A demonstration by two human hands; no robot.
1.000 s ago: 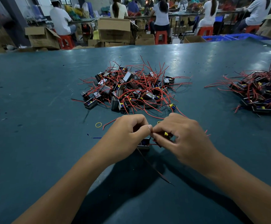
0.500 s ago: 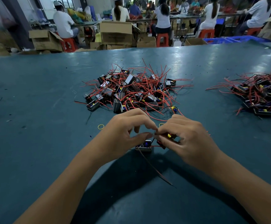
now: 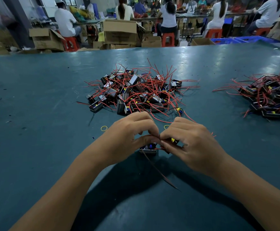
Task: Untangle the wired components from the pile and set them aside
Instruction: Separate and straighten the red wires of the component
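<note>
Head view: left hand (image 3: pixel 129 139) and right hand (image 3: pixel 192 144) each grip (pinching) wires above component (image 3: pixel 148 148) on table (image 3: pixel 35 130).

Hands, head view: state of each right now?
Left hand: closed, thumb and fingertip pinching the red wire above the small component.
Right hand: closed, pinching the same wire, a second component beneath its fingers.

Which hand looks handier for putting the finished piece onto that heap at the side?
Probably the right hand: the set-aside heap lies on its side of the table, and it already pinches the component's wires. The left hand would have to cross over.
</note>
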